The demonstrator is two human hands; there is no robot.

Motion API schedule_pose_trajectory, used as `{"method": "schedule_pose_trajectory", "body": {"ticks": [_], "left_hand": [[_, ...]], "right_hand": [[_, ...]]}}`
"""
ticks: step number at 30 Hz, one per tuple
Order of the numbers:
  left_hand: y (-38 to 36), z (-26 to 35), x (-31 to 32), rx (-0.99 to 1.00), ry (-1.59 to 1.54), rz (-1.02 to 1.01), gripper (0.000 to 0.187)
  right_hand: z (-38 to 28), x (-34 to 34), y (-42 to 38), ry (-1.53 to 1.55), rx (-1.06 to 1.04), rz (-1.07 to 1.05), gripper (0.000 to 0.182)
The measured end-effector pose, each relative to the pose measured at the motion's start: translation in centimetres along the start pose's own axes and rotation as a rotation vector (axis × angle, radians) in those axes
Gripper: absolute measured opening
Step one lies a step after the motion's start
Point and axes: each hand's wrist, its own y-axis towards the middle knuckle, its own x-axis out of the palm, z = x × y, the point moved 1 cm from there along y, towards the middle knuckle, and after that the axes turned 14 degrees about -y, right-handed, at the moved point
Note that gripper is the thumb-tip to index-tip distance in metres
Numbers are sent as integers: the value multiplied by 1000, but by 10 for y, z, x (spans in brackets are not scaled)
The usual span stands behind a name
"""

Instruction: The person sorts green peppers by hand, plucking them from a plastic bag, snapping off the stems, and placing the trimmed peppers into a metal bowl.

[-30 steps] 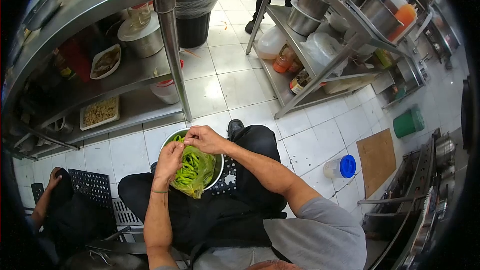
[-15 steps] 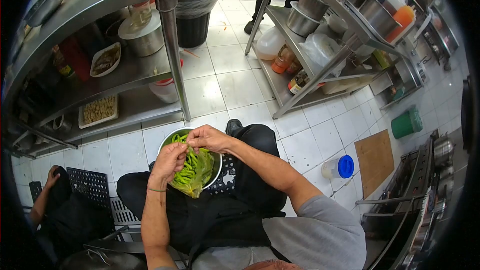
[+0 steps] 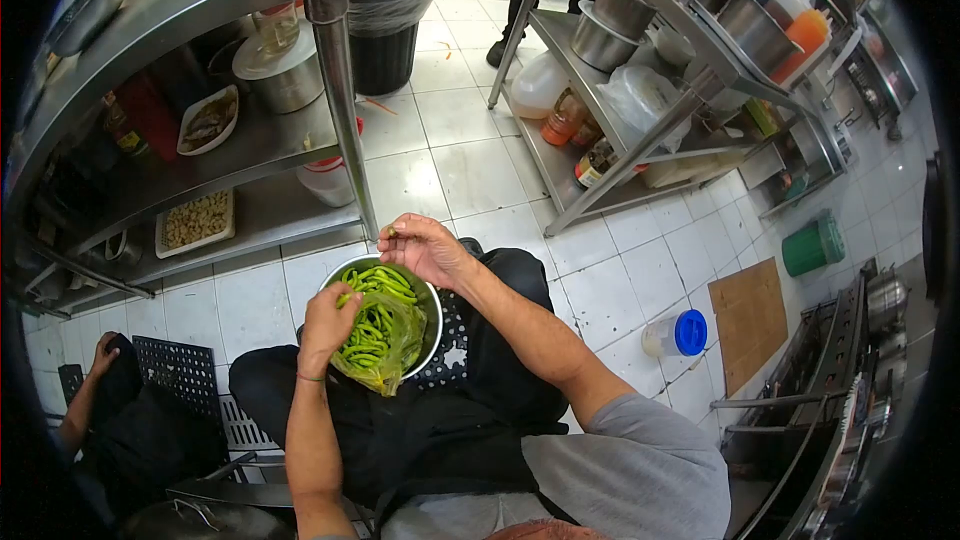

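From the head camera, looking down, we see the person seated with a steel bowl [image 3: 432,312] on the lap, and in it a clear plastic bag [image 3: 385,348] full of green chillies [image 3: 372,325], which fill the bowl's middle and spill toward its near rim. The left hand [image 3: 327,318] rests at the bowl's left edge, its fingers curled closed around a green chilli at the top of the pile; how firmly it grips we cannot tell. The right hand [image 3: 425,248] is raised just beyond the far rim of the bowl, clear of the pile, with thumb and forefinger pinched together on a small green bit [image 3: 390,232], and the remaining fingers loosely bent. We cannot tell whether that bit is a stem or a piece of chilli. Left of the bowl stands a steel shelf rack [image 3: 200,0]; its middle shelf carries a lidded metal pot [image 3: 275,65] and a white tray of food [image 3: 208,121], and its lower shelf another tray of pale pieces [image 3: 195,221]. A black bin [image 3: 388,10] with a liner stands on the white tiled floor beyond the rack. To the right a second steel rack [image 3: 640,70] holds metal pots and bottles. On the floor at the right we see a blue-lidded container [image 3: 678,333], a green tub [image 3: 815,243] and a brown board [image 3: 752,318]. At the lower left another person's hand [image 3: 103,350] rests on a dark knee.
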Motion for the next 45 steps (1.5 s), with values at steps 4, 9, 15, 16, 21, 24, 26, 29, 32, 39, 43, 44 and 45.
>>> {"method": "schedule_pose_trajectory", "body": {"ticks": [4, 9, 15, 16, 21, 24, 26, 29, 32, 39, 43, 44, 45], "left_hand": [[-13, -18, 22, -227, 216, -250, 26], [-23, -85, 62, -338, 570, -459, 22], [-51, -159, 91, -529, 665, -595, 25], [-56, -167, 96, -551, 664, -603, 25], [-78, -200, 122, -611, 700, -615, 28], [-76, -187, 126, -565, 697, -620, 30], [-74, -182, 125, -533, 707, -539, 29], [-71, -185, 123, -504, 718, -329, 27], [-75, -200, 121, -484, 745, -290, 27], [-75, -193, 120, -496, 790, -358, 28], [-75, -183, 117, -457, 786, -369, 25], [-73, -182, 117, -416, 805, -395, 25], [-70, -179, 116, -376, 823, -420, 24]], "right_hand": [[3, -8, -2, -16, 17, 54, 5], [4, -11, -2, -44, 108, 156, 8], [8, -24, 1, 135, 247, 132, 7], [7, -25, 1, 162, 255, 139, 8], [2, -6, -8, 55, 389, 95, 13], [16, -11, -6, -10, 421, 44, 15], [19, -16, -4, -54, 383, 19, 16], [18, -20, -2, -81, 323, 33, 14], [16, -20, -2, -97, 287, 70, 14], [16, -21, -3, -105, 268, 102, 15], [13, -19, -5, -116, 263, 105, 15], [12, -18, -6, -118, 260, 107, 15], [12, -18, -6, -119, 257, 110, 15]]}}
